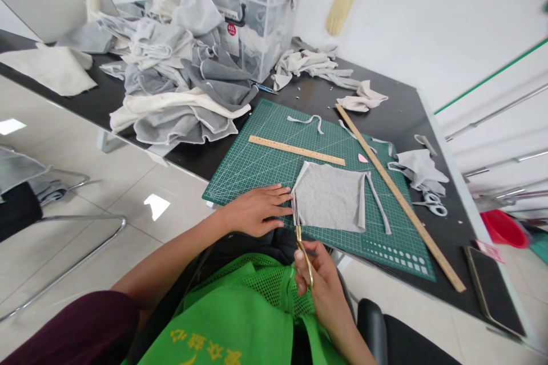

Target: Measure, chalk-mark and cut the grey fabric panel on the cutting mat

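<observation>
A grey piece of fabric [331, 197] lies on the green cutting mat [257, 168], its left and right edges curling up. My right hand [319, 274] grips the gold handles of a pair of scissors [298, 235], whose blades point away from me along the fabric's left edge. My left hand [259, 210] is flat with fingers spread, its fingertips touching that same edge beside the blades. A narrow fabric strip [379, 205] rests just right of the piece. How far apart the blades stand is hard to make out.
Beyond the fabric lies a short wooden ruler [296, 151]; a long wooden ruler [398, 197] crosses the mat's right side. White-handled scissors [434, 204], scraps [422, 170] and a phone [492, 291] are at right. A cloth pile [175, 91] and plastic bin [269, 28] stand behind.
</observation>
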Motion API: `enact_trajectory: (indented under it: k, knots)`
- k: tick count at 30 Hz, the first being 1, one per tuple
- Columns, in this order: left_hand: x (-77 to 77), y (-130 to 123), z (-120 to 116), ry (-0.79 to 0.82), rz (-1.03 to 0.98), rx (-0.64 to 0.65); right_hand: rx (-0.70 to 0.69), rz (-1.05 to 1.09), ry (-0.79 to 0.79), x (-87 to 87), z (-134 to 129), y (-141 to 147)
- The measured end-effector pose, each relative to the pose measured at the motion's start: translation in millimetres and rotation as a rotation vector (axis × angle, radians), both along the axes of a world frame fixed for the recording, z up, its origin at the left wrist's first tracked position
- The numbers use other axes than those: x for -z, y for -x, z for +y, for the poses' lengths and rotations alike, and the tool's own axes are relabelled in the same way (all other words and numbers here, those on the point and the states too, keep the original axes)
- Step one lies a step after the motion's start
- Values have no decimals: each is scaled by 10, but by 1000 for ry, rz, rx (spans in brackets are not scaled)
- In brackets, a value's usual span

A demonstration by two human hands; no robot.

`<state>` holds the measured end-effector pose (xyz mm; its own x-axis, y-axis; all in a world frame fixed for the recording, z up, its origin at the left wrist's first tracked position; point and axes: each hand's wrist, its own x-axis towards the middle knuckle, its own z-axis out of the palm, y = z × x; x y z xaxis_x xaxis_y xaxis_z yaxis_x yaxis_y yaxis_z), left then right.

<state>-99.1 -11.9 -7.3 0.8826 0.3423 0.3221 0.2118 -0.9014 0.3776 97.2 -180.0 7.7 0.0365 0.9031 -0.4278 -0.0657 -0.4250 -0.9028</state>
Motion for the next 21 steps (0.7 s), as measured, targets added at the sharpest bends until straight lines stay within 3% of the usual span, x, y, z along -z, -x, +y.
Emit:
enact_trajectory:
  k: [21]
  knots:
    - [11, 12, 1, 0, -23, 10, 15, -46, 17, -52, -45, 62]
